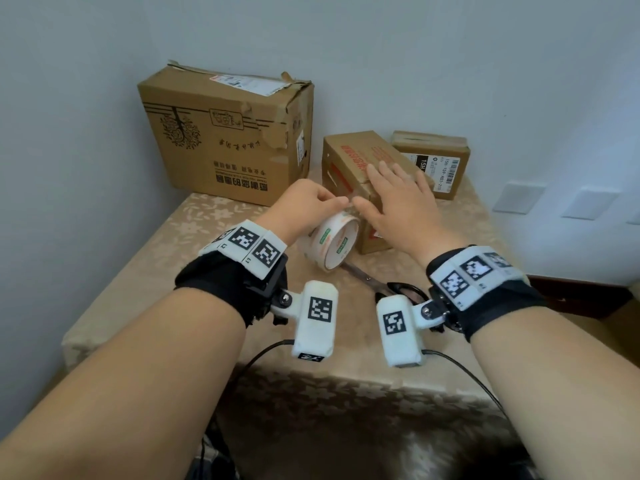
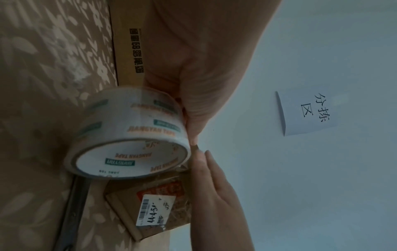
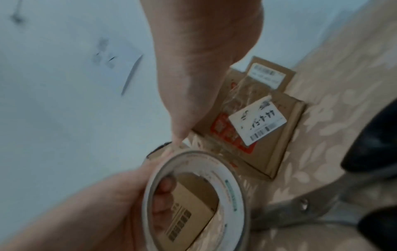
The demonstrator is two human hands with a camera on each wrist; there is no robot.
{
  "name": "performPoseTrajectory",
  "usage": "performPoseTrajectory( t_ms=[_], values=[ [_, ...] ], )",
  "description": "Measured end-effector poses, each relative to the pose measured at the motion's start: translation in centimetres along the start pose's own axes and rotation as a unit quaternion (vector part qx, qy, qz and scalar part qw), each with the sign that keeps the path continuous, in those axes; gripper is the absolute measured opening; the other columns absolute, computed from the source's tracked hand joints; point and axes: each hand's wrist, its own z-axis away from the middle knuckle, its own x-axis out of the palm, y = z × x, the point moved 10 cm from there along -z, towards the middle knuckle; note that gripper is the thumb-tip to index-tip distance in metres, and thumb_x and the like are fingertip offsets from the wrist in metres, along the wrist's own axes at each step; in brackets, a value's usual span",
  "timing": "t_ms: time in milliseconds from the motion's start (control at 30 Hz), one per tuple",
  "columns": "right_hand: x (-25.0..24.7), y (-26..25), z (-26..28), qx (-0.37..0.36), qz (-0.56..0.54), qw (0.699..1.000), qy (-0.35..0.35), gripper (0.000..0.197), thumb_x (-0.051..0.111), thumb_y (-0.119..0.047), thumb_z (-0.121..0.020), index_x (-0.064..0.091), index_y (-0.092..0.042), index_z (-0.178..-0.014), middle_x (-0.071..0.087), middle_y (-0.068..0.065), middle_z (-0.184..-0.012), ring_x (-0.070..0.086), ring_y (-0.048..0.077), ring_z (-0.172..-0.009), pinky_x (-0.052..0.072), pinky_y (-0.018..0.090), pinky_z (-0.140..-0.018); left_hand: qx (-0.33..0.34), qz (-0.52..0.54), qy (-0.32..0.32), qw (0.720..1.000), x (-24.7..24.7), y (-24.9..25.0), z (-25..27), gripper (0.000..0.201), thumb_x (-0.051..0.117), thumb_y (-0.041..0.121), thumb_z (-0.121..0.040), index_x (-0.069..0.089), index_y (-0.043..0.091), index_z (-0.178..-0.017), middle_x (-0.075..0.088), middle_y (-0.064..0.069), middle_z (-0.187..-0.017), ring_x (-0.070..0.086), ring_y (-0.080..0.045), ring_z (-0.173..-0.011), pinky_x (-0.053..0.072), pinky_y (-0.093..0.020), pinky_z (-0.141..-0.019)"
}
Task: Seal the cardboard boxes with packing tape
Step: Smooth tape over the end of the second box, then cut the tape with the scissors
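Above patterned tablecloth (image 1: pixel 180 233), left hand (image 1: pixel 304 202) grips tape roll (image 1: pixel 332 242); right hand (image 1: pixel 401 202) flat, fingers straight.

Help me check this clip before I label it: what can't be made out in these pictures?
- Tape roll: its loose end is hidden in the head view by the left hand; wrist views don't resolve it.
- Scissors: handles covered in the head view by the right wrist camera.
- Middle box: the top seam lies under the right hand.
- Wall note: blurred in the right wrist view.
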Motion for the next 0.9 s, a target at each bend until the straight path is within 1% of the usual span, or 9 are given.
performPoseTrajectory(
  t_ms=[133, 267, 400, 533, 600, 667, 733, 767, 900],
  values=[
    [-0.7, 2.9, 1.7, 0.007, -0.009, 1.0, 0.009, 0.056, 0.026, -0.051, -0.1, 0.019, -0.03, -0.152, 0.016, -0.003, -0.16, 0.008, 0.02, -0.148, -0.003, 0.045, -0.118, 0.009, -0.025, 0.025, 0.999, -0.4, 0.3, -0.4, 0.033, 0.052, 0.03, -0.097, 0.071, 0.003, -0.095, 0.068, -0.011, -0.085, 0.055, -0.016, -0.071, 0.046, -0.031, -0.068],
    [-0.5, 5.1, 1.9, 0.064, -0.065, 0.995, 0.028, 0.063, 0.031, -0.047, -0.101, 0.02, -0.013, -0.152, 0.016, 0.008, -0.16, 0.011, 0.023, -0.148, 0.008, 0.036, -0.119, 0.024, -0.013, 0.028, 0.999, -0.2, 1.0, -0.5, 0.038, 0.045, 0.026, -0.099, 0.067, -0.004, -0.092, 0.064, -0.027, -0.087, 0.051, -0.02, -0.069, 0.043, -0.029, -0.062],
    [0.0, 4.8, 1.3, 0.091, -0.074, 0.993, 0.017, 0.074, 0.034, -0.053, -0.098, 0.017, -0.006, -0.152, 0.014, 0.012, -0.16, 0.008, 0.027, -0.147, 0.01, 0.039, -0.119, 0.025, -0.056, 0.053, 0.997, -0.8, 1.6, -0.5, 0.025, 0.04, 0.025, -0.101, 0.05, 0.014, -0.082, 0.043, -0.012, -0.065, 0.035, -0.017, -0.055, 0.029, -0.024, -0.048],
    [0.1, 5.6, 2.2, 0.154, -0.178, 0.972, 0.009, 0.084, 0.05, -0.046, -0.095, 0.006, -0.003, -0.152, 0.004, 0.015, -0.16, 0.002, 0.029, -0.148, 0.008, 0.039, -0.119, 0.016, -0.052, 0.04, 0.998, -0.9, 1.0, -0.3, 0.039, 0.043, 0.038, -0.099, 0.045, 0.014, -0.069, 0.033, -0.003, -0.055, 0.032, -0.018, -0.051, 0.029, -0.027, -0.055],
    [-0.8, 6.2, 3.1, 0.156, -0.171, 0.972, 0.049, 0.076, 0.056, -0.035, -0.094, 0.016, -0.003, -0.151, 0.019, 0.017, -0.156, 0.016, 0.032, -0.144, 0.019, 0.039, -0.116, 0.013, -0.052, 0.013, 0.998, -0.4, 1.2, 0.1, 0.035, 0.053, 0.05, -0.092, 0.057, 0.015, -0.086, 0.047, -0.007, -0.066, 0.045, -0.018, -0.062, 0.035, -0.027, -0.057],
    [-1.8, 6.0, 3.9, 0.138, -0.153, 0.976, 0.071, 0.052, 0.06, -0.027, -0.091, 0.04, -0.006, -0.134, 0.043, 0.015, -0.136, 0.04, 0.031, -0.127, 0.038, 0.034, -0.098, 0.006, -0.049, -0.004, 0.999, -0.2, 1.4, 0.4, 0.049, 0.065, 0.049, -0.084, 0.061, 0.012, -0.115, 0.06, -0.006, -0.096, 0.056, -0.017, -0.085, 0.045, -0.027, -0.071],
    [-1.0, 4.7, 4.3, 0.114, -0.187, 0.976, -0.001, 0.023, 0.064, -0.023, -0.089, 0.052, -0.012, -0.105, 0.054, 0.006, -0.109, 0.052, 0.023, -0.1, 0.041, 0.024, -0.069, 0.0, -0.069, 0.0, 0.998, -0.3, 1.3, 0.6, 0.066, 0.071, 0.041, -0.082, 0.051, 0.005, -0.134, 0.058, -0.008, -0.125, 0.056, -0.017, -0.104, 0.048, -0.029, -0.086],
    [0.3, 3.8, 4.8, 0.096, -0.191, 0.974, -0.073, 0.017, 0.066, -0.024, -0.087, 0.054, -0.014, -0.096, 0.056, 0.001, -0.099, 0.053, 0.02, -0.093, 0.039, 0.024, -0.063, 0.002, -0.083, 0.004, 0.997, -0.4, 1.3, 0.8, 0.069, 0.071, 0.038, -0.082, 0.047, 0.003, -0.137, 0.055, -0.009, -0.132, 0.055, -0.018, -0.11, 0.047, -0.029, -0.09],
    [3.9, 1.1, 7.7, 0.036, -0.118, 0.948, -0.293, 0.03, 0.078, -0.032, -0.076, 0.058, -0.02, -0.095, 0.06, -0.005, -0.087, 0.056, 0.014, -0.077, 0.043, 0.027, -0.064, 0.015, -0.11, 0.026, 0.993, -0.9, 1.5, 1.4, 0.067, 0.072, 0.034, -0.082, 0.045, 0.004, -0.137, 0.055, -0.01, -0.131, 0.055, -0.018, -0.11, 0.045, -0.028, -0.089]
  ],
)
